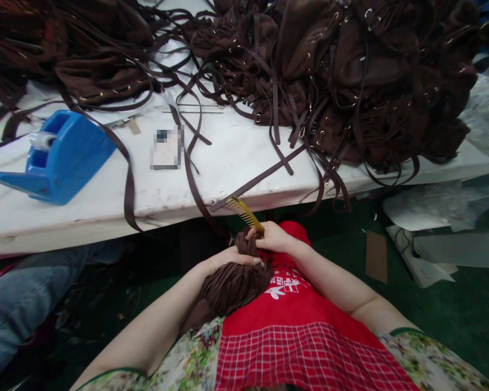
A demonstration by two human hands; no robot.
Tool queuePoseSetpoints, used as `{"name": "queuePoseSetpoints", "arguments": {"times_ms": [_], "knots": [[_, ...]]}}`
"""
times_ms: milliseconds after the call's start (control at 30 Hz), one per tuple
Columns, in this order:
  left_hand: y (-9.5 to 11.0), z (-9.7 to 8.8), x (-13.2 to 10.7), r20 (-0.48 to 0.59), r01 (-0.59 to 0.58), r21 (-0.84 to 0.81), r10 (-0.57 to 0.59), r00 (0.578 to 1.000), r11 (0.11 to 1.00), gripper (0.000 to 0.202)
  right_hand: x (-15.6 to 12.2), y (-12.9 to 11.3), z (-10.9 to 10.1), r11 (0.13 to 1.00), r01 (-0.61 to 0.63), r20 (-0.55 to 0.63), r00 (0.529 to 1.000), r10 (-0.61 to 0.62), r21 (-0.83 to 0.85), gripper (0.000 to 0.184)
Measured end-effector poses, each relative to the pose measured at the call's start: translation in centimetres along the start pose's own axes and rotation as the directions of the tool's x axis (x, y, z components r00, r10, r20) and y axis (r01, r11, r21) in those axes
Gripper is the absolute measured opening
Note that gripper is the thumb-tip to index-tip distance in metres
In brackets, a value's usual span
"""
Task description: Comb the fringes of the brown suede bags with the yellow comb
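Observation:
In my lap, against the red apron, lies a bundle of dark brown fringe. My left hand is closed around the fringe strands, thumb on top. A yellow comb sticks up and to the left from my right hand, which grips its near end. The comb's teeth face down and left, clear of the strands. Fingers of my right hand also touch the gathered top of the fringe, close beside my left hand. What the fringe is attached to is partly hidden by my left forearm.
A blue tape dispenser stands on the white table. Brown fringed bags with long straps are heaped at the back. A loose strap reaches the table's front edge. Someone's jeans-clad leg is at lower left.

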State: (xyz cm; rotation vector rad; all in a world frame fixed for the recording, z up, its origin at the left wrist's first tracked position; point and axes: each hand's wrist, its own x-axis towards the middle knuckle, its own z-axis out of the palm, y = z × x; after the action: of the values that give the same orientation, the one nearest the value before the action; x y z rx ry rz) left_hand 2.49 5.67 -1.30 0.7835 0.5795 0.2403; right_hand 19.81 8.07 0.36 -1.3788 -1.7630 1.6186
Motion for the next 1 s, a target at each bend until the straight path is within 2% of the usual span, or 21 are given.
{"name": "queuePoseSetpoints", "arguments": {"times_ms": [200, 233, 300, 367, 433, 533, 667, 733, 833, 1000], "knots": [[-1.0, -0.5, -0.7, -0.010, -0.058, -0.171, 0.057, 0.998, 0.984, 0.046, -3.2, -1.3, -2.8, 0.972, -0.050, -0.161, 0.987, 0.013, -0.229, 0.025], [-1.0, -0.7, -0.7, -0.019, -0.046, -0.179, 0.043, 0.999, 0.983, 0.047, -3.9, -1.5, -3.0, 0.965, -0.035, -0.138, 0.990, -0.001, -0.261, 0.032], [-1.1, -1.0, -0.6, -0.039, -0.012, -0.177, 0.005, 0.999, 0.984, 0.045, -5.2, -1.7, -3.1, 0.931, 0.038, -0.007, 0.999, -0.043, -0.363, 0.044], [-1.3, -1.2, -0.5, -0.058, -0.005, -0.168, -0.004, 0.998, 0.986, 0.040, -6.1, -1.7, -2.7, 0.868, 0.129, 0.149, 0.987, -0.064, -0.480, 0.042], [-1.3, -1.3, -0.5, -0.056, -0.024, -0.160, 0.015, 0.998, 0.987, 0.034, -6.4, -1.6, -2.1, 0.810, 0.159, 0.221, 0.975, -0.038, -0.565, 0.039], [-1.0, -1.0, -0.5, 0.015, -0.062, -0.143, 0.065, 0.998, 0.988, 0.030, -6.1, -1.5, -1.2, 0.747, 0.068, 0.163, 0.985, 0.054, -0.661, 0.040], [-0.6, -0.3, -0.1, 0.143, -0.079, -0.141, 0.099, 0.985, 0.987, 0.036, -5.0, -1.2, -0.2, 0.703, 0.009, 0.127, 0.985, 0.116, -0.711, 0.039], [-0.6, -0.2, 0.3, 0.125, -0.112, -0.069, 0.120, 0.985, 0.991, 0.036, -4.4, -0.9, 0.4, 0.677, -0.032, 0.070, 0.990, 0.124, -0.735, 0.040], [-0.8, -0.2, 1.0, 0.032, -0.158, 0.094, 0.156, 0.987, 0.983, 0.043, -3.4, -0.5, 1.4, 0.621, -0.111, -0.018, 0.988, 0.154, -0.776, 0.039], [-0.2, -0.4, 1.1, -0.120, 0.022, 0.403, 0.029, 0.992, 0.915, 0.033, -2.4, 0.1, 2.0, 0.606, -0.163, -0.049, 0.978, 0.201, -0.779, 0.036]]}}
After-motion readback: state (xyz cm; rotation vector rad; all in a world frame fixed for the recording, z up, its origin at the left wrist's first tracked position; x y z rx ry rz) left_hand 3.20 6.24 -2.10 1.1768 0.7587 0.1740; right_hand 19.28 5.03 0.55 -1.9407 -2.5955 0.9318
